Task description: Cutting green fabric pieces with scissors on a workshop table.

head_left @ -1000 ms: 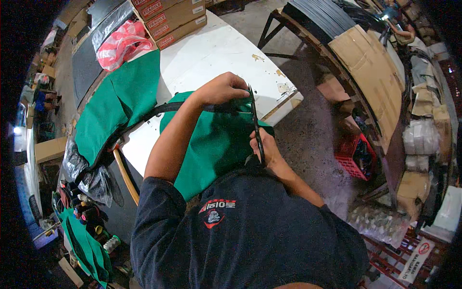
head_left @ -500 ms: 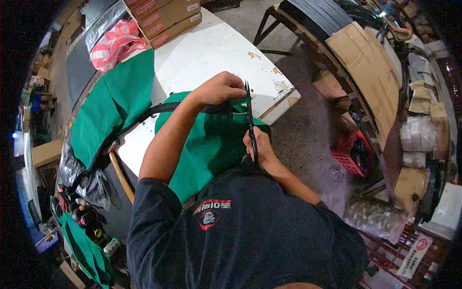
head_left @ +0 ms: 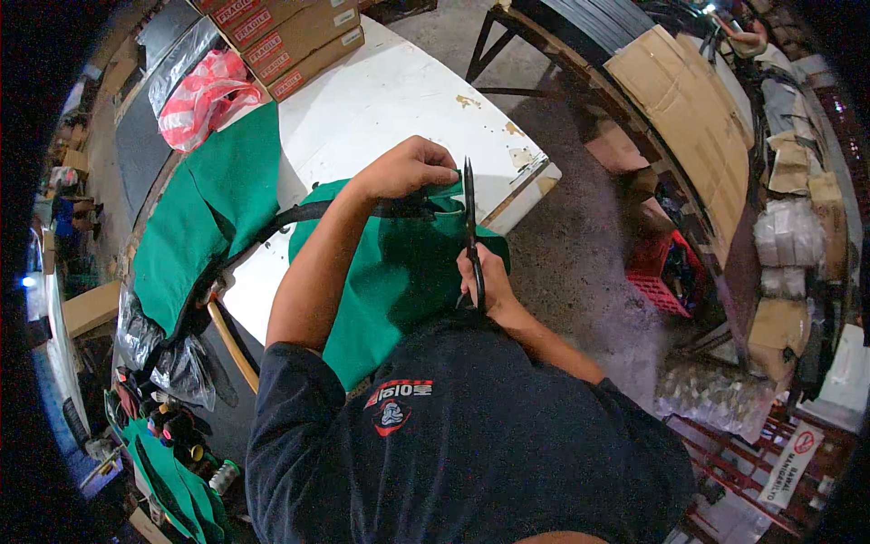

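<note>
My left hand [head_left: 410,170] grips the top edge of a green fabric piece [head_left: 390,272] that has a black strap [head_left: 299,214] running off to the left. In my right hand [head_left: 485,283] I hold black scissors [head_left: 470,222], blades pointing up toward the left hand's fingers at the fabric's edge. The fabric hangs over the near edge of a white table [head_left: 381,100] and down against my body. A second green fabric piece [head_left: 204,213] lies on the table's left part.
Brown cardboard boxes [head_left: 281,36] and a red-and-white plastic bag [head_left: 204,95] sit at the table's far end. A red crate [head_left: 666,272] and flat cardboard sheets [head_left: 689,100] are on the right. Thread spools and clear bags [head_left: 163,354] lie at lower left.
The scissors and both hands stay at the fabric's top edge; the blades stand slightly more upright and nearer the left fingers. The view shifted a little.
</note>
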### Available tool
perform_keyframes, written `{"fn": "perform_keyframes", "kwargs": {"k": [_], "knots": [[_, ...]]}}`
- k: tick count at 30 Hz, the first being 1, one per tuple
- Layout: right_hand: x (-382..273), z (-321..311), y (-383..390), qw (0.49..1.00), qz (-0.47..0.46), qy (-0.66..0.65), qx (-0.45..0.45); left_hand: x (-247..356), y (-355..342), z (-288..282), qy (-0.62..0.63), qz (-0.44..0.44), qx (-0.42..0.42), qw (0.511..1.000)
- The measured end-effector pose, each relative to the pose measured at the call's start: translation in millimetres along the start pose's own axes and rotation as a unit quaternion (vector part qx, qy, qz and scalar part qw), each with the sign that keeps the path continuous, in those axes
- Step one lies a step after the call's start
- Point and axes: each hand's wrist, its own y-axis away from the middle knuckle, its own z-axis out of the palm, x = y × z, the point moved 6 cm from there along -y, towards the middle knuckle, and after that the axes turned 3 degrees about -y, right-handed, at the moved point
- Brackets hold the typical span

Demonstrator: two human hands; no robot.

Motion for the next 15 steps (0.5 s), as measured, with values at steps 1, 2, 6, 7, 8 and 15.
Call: {"fn": "perform_keyframes", "kwargs": {"k": [1, 2, 6, 7, 8, 15], "knots": [[6, 1, 0, 0.994, 0.053, -0.093, -0.004, -1, 0, 0, -0.001, 0.0, 0.001, 1.0], [11, 2, 0, 0.994, 0.052, -0.094, -0.005, -2, 0, 0, 0.003, -0.003, 0.0, 1.0], [6, 1, -2, 0.994, -0.046, -0.102, -0.008, -9, 0, 0, 0.004, 0.005, -0.002, 1.0], [16, 2, -1, 0.954, 0.068, -0.291, -0.02, -11, 2, 1, 0.003, 0.003, -0.001, 1.0], [19, -15, -14, 0.968, -0.04, -0.245, -0.043, -6, 2, -2, -0.037, 0.019, 0.033, 0.999], [19, -223, 3, 0.934, 0.047, -0.209, 0.286, -52, 52, -7, -0.391, 0.017, 0.23, 0.891]]}}
